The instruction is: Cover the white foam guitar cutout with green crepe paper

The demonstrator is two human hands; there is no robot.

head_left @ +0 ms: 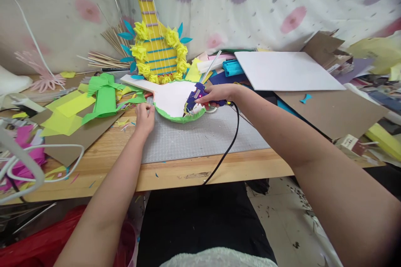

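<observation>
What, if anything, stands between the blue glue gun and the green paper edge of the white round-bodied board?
Nothing visible. The blue glue gun in the right hand is over the white round-bodied board, nozzle close to its green paper edge; the black cord hangs clear to the right.

Both arms are bare and reach fwd. The L arm comes from the lower left, w/ its forearm going up and slightly to the right. The L hand is curled, fingers bent; whether fingertips press together, I can't tell. The R arm enters from the lower right and runs diagonally up, w/ a slight bend at the elbow, approx. The R hand is closed in a grip, its back facing up, fingers directed left. The hands are near e/o, not touching; R is higher than L.
</observation>
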